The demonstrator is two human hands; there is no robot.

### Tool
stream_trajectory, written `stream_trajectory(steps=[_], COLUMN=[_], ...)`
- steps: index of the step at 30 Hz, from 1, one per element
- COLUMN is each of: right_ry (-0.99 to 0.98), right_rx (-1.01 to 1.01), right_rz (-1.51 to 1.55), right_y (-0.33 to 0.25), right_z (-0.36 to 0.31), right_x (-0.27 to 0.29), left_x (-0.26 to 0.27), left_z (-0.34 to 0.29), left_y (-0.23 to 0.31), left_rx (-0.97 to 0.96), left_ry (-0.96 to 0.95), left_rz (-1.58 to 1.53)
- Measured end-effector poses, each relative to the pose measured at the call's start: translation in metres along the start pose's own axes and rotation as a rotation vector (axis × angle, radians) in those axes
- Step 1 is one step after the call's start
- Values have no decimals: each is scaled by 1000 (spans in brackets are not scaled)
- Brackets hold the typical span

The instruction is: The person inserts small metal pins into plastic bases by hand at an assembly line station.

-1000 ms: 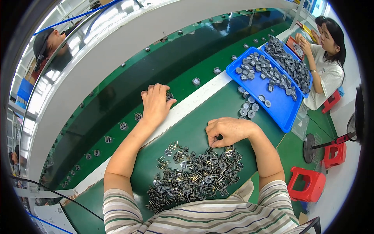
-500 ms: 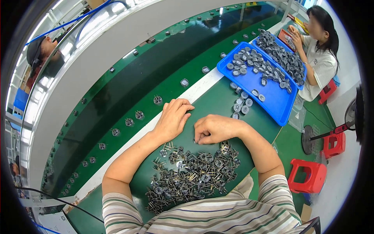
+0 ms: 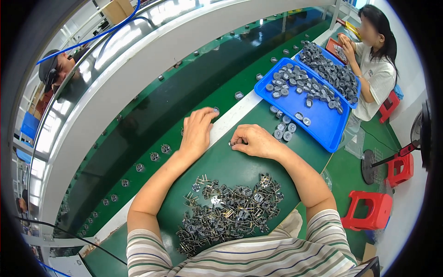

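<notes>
My left hand point(image 3: 197, 131) reaches over the white edge strip to the green conveyor. Its fingertips close on a small round grey plug housing point(image 3: 216, 110) there, partly hidden by the fingers. Over the green tabletop my right hand point(image 3: 254, 140) pinches a small dark pronged plug insert point(image 3: 230, 143) between thumb and forefinger; most of the piece is hidden. Nearer my body lies a heap of similar dark inserts with brass-coloured prongs point(image 3: 230, 207). Several grey round housings point(image 3: 283, 131) stand on the table right of my right hand.
A blue tray point(image 3: 323, 131) with grey housings sits at the right, another blue tray point(image 3: 354, 102) behind it. More housings point(image 3: 154, 156) line the belt. A co-worker point(image 3: 378, 69) sits at far right; another person point(image 3: 57, 69) is beyond the conveyor. Red stools point(image 3: 369, 210) stand on the floor.
My left hand has moved from the table edge out to the housing on the belt. My right hand has lifted away from the heap, forward, with the insert in its fingers.
</notes>
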State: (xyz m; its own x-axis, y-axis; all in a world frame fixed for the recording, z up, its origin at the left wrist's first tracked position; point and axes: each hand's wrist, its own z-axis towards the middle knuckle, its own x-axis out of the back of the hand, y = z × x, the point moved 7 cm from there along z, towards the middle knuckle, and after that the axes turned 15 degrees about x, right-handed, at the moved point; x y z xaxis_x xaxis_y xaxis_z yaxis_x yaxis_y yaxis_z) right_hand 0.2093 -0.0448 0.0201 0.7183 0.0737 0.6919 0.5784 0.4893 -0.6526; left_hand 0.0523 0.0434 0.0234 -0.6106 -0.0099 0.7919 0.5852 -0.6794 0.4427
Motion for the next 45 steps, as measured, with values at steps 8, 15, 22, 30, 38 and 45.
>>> stream_trajectory(steps=[8,15,22,30,38,45], right_ry=[19,68,38,75,147,198], right_rx=[-27,88,53,-30,-13,174], right_rz=[42,-250,-242,-92,24,-186], right_y=[-8,-7,-4,1,8,-13], right_z=[0,-6,-7,-4,0,1], right_x=[-2,21,18,12,-9,-6], left_x=[-23,-1,-3,-15,-15,-19], left_z=[43,-19,-38,-39,-40,-36], left_y=[-25,42,45,26,23,23], left_rx=[149,-54,117,79,73,84], left_ry=[-120,-245,-251,-253,-233,-217], left_rz=[-12,-162,-356,-247,-291,-338])
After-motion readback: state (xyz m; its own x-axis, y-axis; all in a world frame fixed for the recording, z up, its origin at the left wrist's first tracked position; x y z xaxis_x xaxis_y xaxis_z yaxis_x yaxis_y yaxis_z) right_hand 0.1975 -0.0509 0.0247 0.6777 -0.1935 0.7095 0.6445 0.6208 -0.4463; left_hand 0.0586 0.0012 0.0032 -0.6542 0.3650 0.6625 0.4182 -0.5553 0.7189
